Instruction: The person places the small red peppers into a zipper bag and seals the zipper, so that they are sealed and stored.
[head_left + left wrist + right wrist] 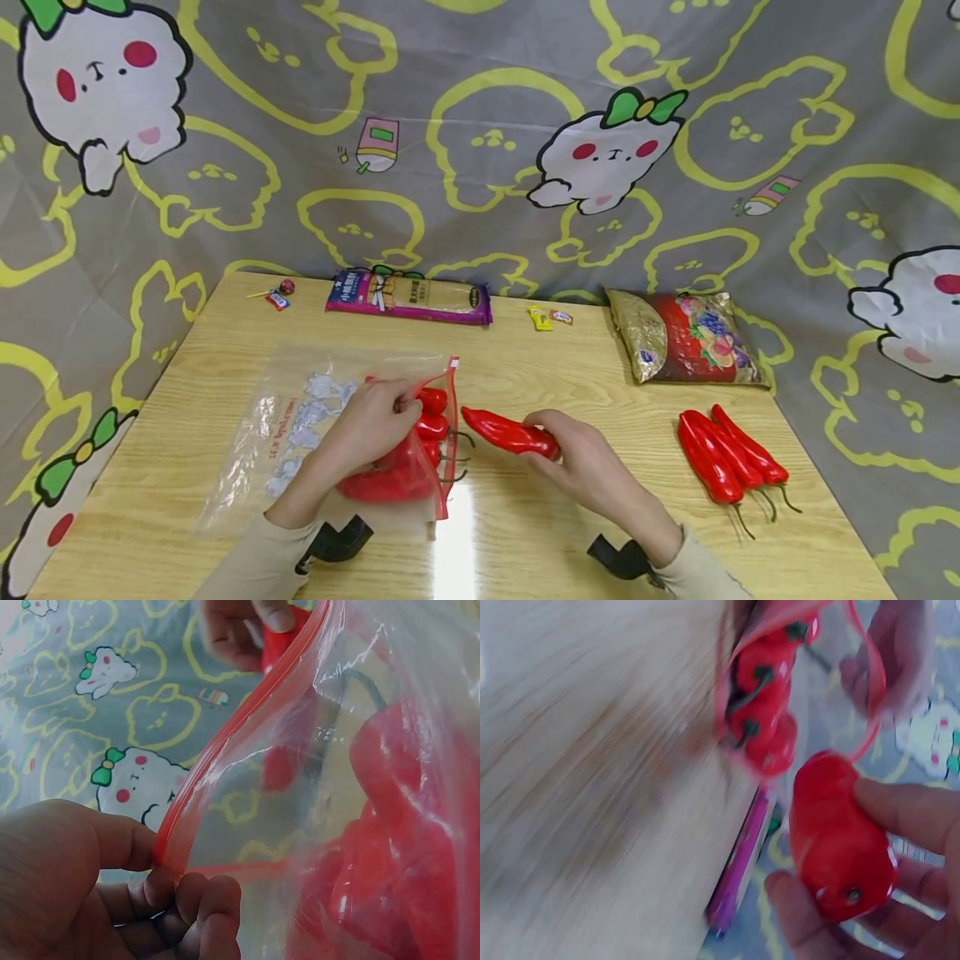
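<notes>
My left hand pinches the red zip edge of a clear zip bag, holding its mouth open toward the right. Several red peppers lie inside, their green stems poking toward the opening. In the left wrist view the thumb and fingers grip the bag's rim. A single red pepper is held by its thick end in my right hand, its tip pointing left at the bag's mouth, just short of it. The right wrist view shows that pepper between thumb and fingers, below the bag's opening.
Three red peppers lie at the table's right. Behind stand a purple noodle packet and a gold-red bag. Small candies lie between them; a lollipop and a wrapped candy lie at the back left.
</notes>
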Motion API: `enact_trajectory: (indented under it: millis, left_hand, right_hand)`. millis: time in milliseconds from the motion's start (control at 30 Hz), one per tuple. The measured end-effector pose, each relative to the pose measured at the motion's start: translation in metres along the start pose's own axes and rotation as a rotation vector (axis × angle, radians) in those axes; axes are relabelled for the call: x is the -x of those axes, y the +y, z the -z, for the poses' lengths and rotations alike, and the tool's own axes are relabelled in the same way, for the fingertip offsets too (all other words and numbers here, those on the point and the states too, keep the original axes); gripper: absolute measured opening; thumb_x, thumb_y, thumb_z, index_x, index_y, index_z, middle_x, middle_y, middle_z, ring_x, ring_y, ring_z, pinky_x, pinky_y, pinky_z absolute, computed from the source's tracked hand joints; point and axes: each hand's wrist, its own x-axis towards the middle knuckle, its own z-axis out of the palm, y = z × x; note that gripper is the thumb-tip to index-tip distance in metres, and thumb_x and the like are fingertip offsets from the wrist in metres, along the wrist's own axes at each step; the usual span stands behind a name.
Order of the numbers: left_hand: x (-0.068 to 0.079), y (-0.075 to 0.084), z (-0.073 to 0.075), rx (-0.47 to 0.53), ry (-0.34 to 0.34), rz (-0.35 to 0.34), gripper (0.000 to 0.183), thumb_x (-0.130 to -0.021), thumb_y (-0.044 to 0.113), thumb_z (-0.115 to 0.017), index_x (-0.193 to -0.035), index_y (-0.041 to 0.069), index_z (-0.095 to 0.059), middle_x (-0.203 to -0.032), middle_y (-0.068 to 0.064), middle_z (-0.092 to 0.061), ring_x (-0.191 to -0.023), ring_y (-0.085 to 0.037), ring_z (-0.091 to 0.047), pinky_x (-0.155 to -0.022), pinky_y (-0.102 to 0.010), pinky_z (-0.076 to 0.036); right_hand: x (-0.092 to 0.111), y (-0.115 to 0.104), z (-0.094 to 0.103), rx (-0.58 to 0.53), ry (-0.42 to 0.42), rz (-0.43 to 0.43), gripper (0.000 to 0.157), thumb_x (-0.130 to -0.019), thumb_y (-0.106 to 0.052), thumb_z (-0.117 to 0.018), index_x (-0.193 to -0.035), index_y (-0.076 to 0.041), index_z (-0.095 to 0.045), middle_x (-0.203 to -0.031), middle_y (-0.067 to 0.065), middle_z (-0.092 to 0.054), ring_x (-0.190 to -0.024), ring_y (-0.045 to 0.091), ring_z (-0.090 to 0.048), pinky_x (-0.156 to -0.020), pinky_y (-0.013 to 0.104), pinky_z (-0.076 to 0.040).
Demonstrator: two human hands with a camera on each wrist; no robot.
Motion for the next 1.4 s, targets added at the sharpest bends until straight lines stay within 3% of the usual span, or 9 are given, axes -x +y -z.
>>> enact_trajectory:
  millis: [167,300,533,833,967,1167,1400]
  left_hand:
    - [0.001,0.001,0.000,0.018,-0.010,0.009,0.021,-0.087,0.016,-0.054,-0.067,0.013,-0.048,-0.057,-0.001,-0.043,-0.048,-0.012,-0.043,-0.043,-0.023,-0.033]
    - [0.001,0.001,0.000,0.021,-0.002,-0.008,0.021,-0.087,0.016,-0.053,-0.067,0.013,-0.048,-0.056,0.001,-0.046,-0.047,-0.012,-0.045,-0.042,-0.024,-0.034]
    - [0.001,0.003,0.002,0.023,0.040,-0.044,0.019,-0.086,0.014,-0.052,-0.067,0.014,-0.051,-0.053,0.004,-0.051,-0.047,-0.010,-0.049,-0.040,-0.025,-0.035]
    - [0.000,0.003,0.002,0.020,0.030,-0.020,0.019,-0.087,0.015,-0.052,-0.069,0.014,-0.051,-0.055,0.003,-0.051,-0.048,-0.011,-0.047,-0.042,-0.024,-0.034]
    - [0.000,0.003,0.003,0.007,0.035,-0.017,0.018,-0.086,0.016,-0.053,-0.068,0.015,-0.051,-0.056,0.002,-0.050,-0.052,-0.012,-0.046,-0.047,-0.025,-0.037]
    - [0.000,0.003,0.003,0.000,0.030,-0.023,0.018,-0.086,0.016,-0.053,-0.069,0.015,-0.051,-0.058,0.002,-0.048,-0.055,-0.012,-0.046,-0.048,-0.025,-0.038]
    - [0.000,0.002,0.002,0.010,0.024,-0.016,0.016,-0.086,0.016,-0.054,-0.070,0.014,-0.051,-0.058,0.001,-0.049,-0.053,-0.012,-0.047,-0.048,-0.023,-0.040]
  right_hand:
    - [-0.013,-0.023,-0.011,-0.015,-0.032,0.162,0.031,-0.079,-0.021,-0.071,-0.108,-0.015,-0.061,-0.101,-0.006,-0.059,-0.078,0.004,-0.054,-0.065,0.021,-0.047]
    - [-0.022,-0.034,-0.022,-0.008,-0.062,0.225,0.029,-0.082,-0.019,-0.066,-0.110,-0.016,-0.062,-0.103,-0.005,-0.056,-0.080,0.004,-0.054,-0.068,0.020,-0.047]
    - [-0.033,-0.051,-0.041,-0.124,-0.098,0.247,0.035,-0.081,-0.010,-0.063,-0.114,-0.009,-0.053,-0.105,-0.002,-0.053,-0.086,0.006,-0.058,-0.074,0.018,-0.049]
    - [-0.048,-0.060,-0.054,-0.163,-0.144,0.273,0.022,-0.084,-0.016,-0.065,-0.105,-0.014,-0.056,-0.093,-0.006,-0.060,-0.081,0.007,-0.058,-0.071,0.014,-0.045]
    - [-0.049,-0.060,-0.056,-0.169,-0.156,0.287,0.021,-0.085,-0.013,-0.063,-0.105,-0.015,-0.058,-0.094,-0.006,-0.059,-0.078,0.010,-0.056,-0.069,0.014,-0.043]
    - [-0.048,-0.062,-0.055,-0.160,-0.161,0.300,0.020,-0.087,-0.017,-0.062,-0.106,-0.016,-0.059,-0.099,-0.007,-0.062,-0.086,0.006,-0.059,-0.076,0.015,-0.045]
    - [-0.038,-0.044,-0.038,-0.151,-0.097,0.266,0.031,-0.085,-0.019,-0.065,-0.115,-0.013,-0.058,-0.111,-0.003,-0.060,-0.099,0.011,-0.059,-0.083,0.026,-0.048]
